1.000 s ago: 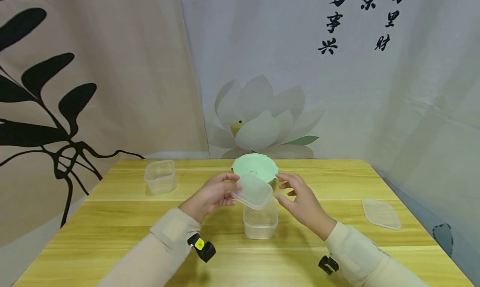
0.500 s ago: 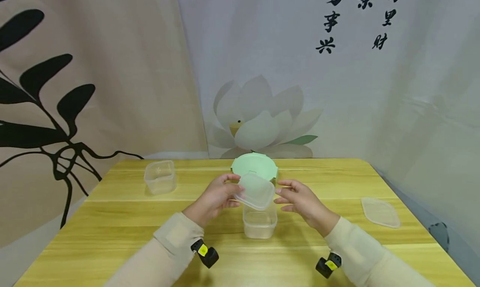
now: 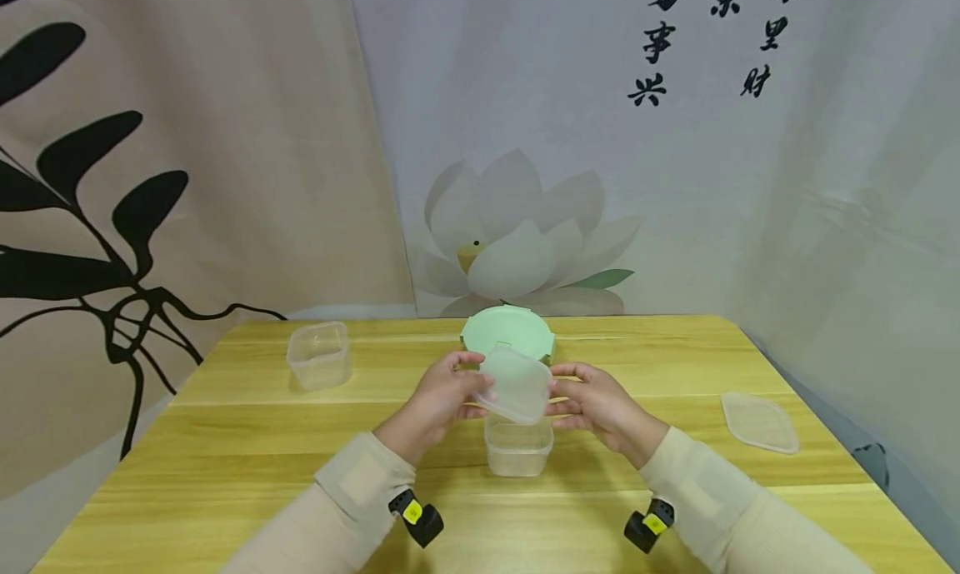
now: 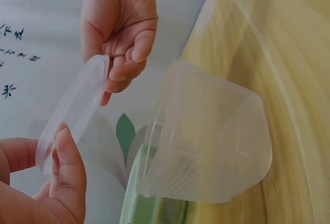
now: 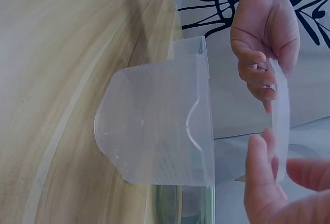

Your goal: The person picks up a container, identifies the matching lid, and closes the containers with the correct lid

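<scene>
A clear plastic lid (image 3: pixel 517 384) hangs tilted above an upright clear plastic container (image 3: pixel 519 453). My left hand (image 3: pixel 444 399) pinches the lid's left edge, thumb on one face and fingers behind. At the opposite edge, my right hand (image 3: pixel 596 407) holds the lid between thumb and fingertips. In the left wrist view the lid (image 4: pixel 72 108) spans both hands, apart from the container (image 4: pixel 211 136). The right wrist view has the lid (image 5: pixel 280 116) edge-on, with the container's open rim facing it.
Behind the lid stands a round container with a mint-green lid (image 3: pixel 506 331). Another clear container (image 3: pixel 318 356) is at the back left of the wooden table (image 3: pixel 300 449). A second clear lid (image 3: pixel 760 422) lies flat at the right. A printed curtain (image 3: pixel 712 199) hangs behind.
My right hand has come in to the lid's right edge, its fingers closing on it. The lid has shifted slightly right and down with my left hand.
</scene>
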The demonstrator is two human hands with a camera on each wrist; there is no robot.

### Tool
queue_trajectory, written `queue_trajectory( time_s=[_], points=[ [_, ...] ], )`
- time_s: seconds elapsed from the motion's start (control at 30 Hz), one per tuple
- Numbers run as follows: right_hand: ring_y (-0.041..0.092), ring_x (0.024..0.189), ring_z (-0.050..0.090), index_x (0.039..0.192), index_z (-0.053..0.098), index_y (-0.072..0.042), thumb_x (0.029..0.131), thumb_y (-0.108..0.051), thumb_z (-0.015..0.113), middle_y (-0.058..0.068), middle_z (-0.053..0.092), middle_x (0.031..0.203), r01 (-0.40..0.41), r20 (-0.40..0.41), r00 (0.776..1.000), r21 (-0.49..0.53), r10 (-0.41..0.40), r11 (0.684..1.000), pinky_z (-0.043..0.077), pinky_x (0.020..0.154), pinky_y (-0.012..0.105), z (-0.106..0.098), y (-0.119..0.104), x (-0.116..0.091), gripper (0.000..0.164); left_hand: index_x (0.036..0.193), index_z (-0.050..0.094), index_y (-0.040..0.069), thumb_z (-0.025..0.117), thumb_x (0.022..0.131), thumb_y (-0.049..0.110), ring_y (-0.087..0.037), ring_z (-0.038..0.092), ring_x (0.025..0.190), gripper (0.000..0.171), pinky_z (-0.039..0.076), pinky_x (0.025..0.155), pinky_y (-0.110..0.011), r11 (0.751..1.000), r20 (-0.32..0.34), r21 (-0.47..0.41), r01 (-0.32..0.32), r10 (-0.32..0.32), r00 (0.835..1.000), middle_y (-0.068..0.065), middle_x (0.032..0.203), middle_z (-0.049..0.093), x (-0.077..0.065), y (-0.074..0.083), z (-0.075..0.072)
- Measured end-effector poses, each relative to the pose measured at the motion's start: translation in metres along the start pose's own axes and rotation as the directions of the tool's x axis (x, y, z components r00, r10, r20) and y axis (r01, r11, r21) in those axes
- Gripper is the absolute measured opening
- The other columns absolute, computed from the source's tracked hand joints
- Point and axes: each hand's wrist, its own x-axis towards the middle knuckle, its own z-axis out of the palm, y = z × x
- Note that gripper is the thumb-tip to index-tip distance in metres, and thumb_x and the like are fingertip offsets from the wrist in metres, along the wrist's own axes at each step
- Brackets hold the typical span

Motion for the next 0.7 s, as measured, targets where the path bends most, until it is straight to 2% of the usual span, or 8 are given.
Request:
queue_trajectory(
  time_s=[0.17,0.33,0.7],
  points=[
    [0.015,0.073,0.067,0.133,0.043,0.003,0.099,-0.011,0.052,0.010,0.061,0.099,-0.020,-0.035,0.999,-0.027,0.019,0.999,0.058,0.062,0.028,0.0002,0.0007,0.0036,0.038,0.125,0.050,-0.002,0.058,0.090,0.000,-0.016,0.054,0.069,0.036,0.050,0.053,-0.021,0.999,0.008,0.051,-0.004,0.004,1.000,-0.010,0.092,0.059,-0.0026,-0.0009,0.0014],
    [0.015,0.070,0.066,0.131,0.044,0.005,0.099,-0.010,0.051,0.011,0.061,0.097,-0.016,-0.032,0.999,-0.059,0.014,0.998,0.058,0.060,0.030,0.0003,0.0009,0.0031,0.036,0.124,0.050,-0.003,0.059,0.090,0.001,-0.017,0.054,0.069,0.035,0.051,0.054,-0.023,0.991,0.002,0.133,-0.001,0.001,1.000,-0.010,0.087,0.059,-0.0061,0.0001,0.0030],
    [0.016,0.069,0.065,0.126,0.050,0.004,0.098,-0.008,0.051,0.010,0.061,0.093,-0.040,-0.034,0.999,-0.131,0.036,0.991,0.057,0.058,0.030,-0.0025,0.0012,0.0038,0.031,0.116,0.048,-0.005,0.062,0.088,-0.001,-0.020,0.055,0.074,0.032,0.050,0.053,-0.026,0.967,-0.011,0.256,-0.012,0.016,1.000,-0.013,0.093,0.058,-0.0069,-0.0052,0.0079]
  ],
)
